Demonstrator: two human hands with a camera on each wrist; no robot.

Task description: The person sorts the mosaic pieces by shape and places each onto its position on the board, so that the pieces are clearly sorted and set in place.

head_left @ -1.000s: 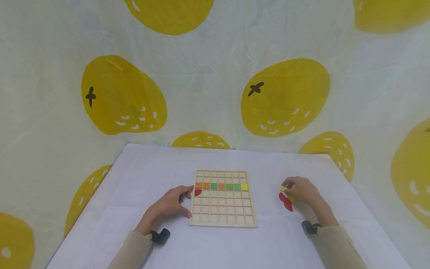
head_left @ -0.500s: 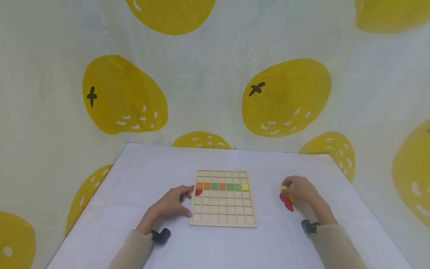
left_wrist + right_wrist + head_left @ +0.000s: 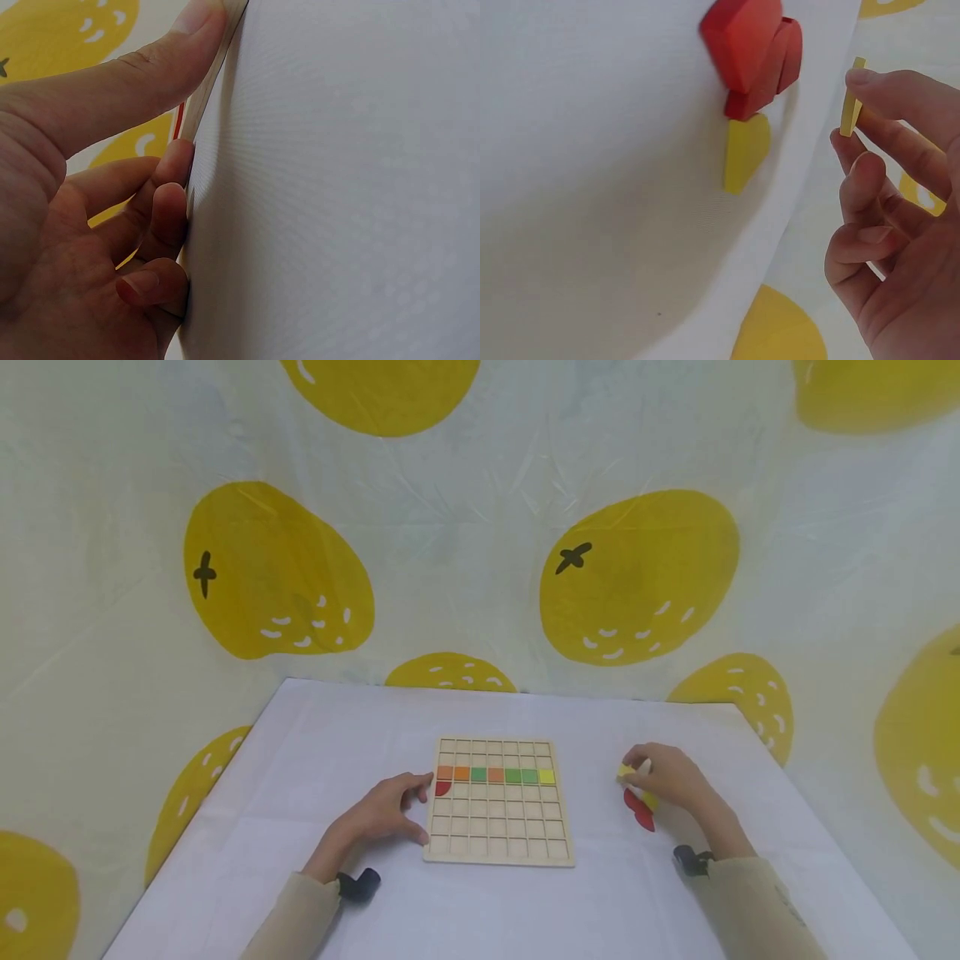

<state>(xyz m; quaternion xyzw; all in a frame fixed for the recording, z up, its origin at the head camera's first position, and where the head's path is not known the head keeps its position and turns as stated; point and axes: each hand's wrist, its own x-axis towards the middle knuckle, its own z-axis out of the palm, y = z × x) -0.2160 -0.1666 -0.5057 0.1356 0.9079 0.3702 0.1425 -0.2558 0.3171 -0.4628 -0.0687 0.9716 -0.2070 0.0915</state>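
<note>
Currently pinching a small yellow piece (image 3: 850, 109) in the right grip (image 3: 670, 775), closed to just its thickness between thumb and fingertips, above the white surface (image 3: 360, 714) and at three o'clock from the wooden grid board (image 3: 496, 828). At roughly eight o'clock from that same grip, with red pieces (image 3: 751, 56) clustered on the surface and a second yellow piece (image 3: 747, 152) right beside them. Resting the left grip (image 3: 384, 810) at nine o'clock on the board, with thumb and forefinger well spread against its edge. On the board, with a full row of coloured squares (image 3: 496, 775) across, running from nine to three o'clock: orange, orange, green, orange, green, green, yellow. Directly at six o'clock from the first orange one, with a rounded red tile (image 3: 442, 788) in its cell. Wearing a black device (image 3: 362, 886) at each wrist.
</note>
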